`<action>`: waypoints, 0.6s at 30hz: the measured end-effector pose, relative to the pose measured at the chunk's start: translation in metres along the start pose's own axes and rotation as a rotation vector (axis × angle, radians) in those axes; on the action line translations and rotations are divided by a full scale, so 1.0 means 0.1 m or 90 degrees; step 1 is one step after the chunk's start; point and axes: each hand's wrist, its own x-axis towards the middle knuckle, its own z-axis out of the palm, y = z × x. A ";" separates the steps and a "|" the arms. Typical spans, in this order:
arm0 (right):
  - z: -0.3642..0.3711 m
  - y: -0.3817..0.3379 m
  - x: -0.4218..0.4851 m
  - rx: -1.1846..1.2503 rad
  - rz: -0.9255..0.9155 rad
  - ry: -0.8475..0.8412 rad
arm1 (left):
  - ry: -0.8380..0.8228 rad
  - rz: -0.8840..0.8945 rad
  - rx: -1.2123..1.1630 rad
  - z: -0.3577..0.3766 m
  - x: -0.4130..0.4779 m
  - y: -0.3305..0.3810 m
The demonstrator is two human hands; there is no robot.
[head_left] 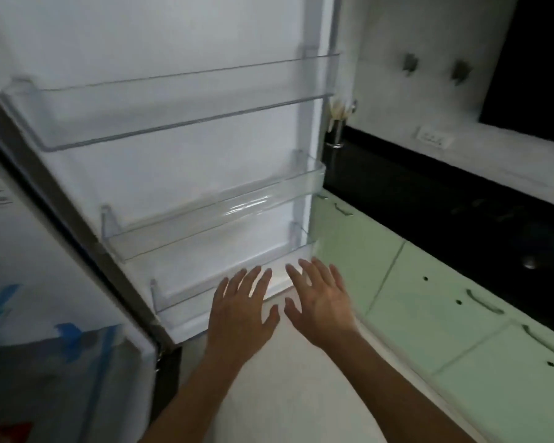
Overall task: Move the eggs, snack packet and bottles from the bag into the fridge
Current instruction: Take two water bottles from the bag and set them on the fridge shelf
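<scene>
The open fridge door (173, 91), its lowest clear shelf (179, 296) just beyond the fingertips (257, 274), is faced by the left hand (240, 311) and right hand (320, 302), both held flat, fingers spread, nothing gripped

Open white fridge door (173, 91) occupies upper left of frame, carrying three clear plastic door shelves (211, 215), one above another. Pale green cabinet fronts (429, 314) lie lower right, under black stone countertop (429, 199). Steel utensil holder (337, 132) stands on it, beside the door edge.

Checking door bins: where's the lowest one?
Head view, lower centre: lowest bin sits on the fridge door under the middle bin, behind the left hand.
</scene>
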 end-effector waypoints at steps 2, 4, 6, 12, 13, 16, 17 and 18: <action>-0.17 0.37 -0.29 -0.018 0.073 0.008 | -0.028 0.063 -0.018 0.11 0.11 0.43; -0.35 0.71 -0.65 -0.036 0.145 0.013 | -0.053 0.132 -0.027 0.22 0.14 0.91; -0.55 1.04 -1.08 -0.052 0.216 0.022 | -0.082 0.198 -0.038 0.31 0.11 1.40; -1.14 1.73 -2.61 -0.107 0.438 0.053 | -0.166 0.390 -0.086 0.51 -0.38 2.85; -1.22 1.79 -2.87 -0.114 0.473 0.054 | -0.176 0.421 -0.096 0.53 -0.48 3.07; -1.41 1.89 -3.64 -0.140 0.562 0.048 | -0.200 0.487 -0.131 0.56 -0.84 3.69; -1.47 1.91 -3.88 -0.149 0.589 0.048 | -0.206 0.507 -0.141 0.57 -0.97 3.87; -1.52 1.92 -4.09 -0.159 0.614 0.051 | -0.210 0.529 -0.149 0.57 -1.09 4.05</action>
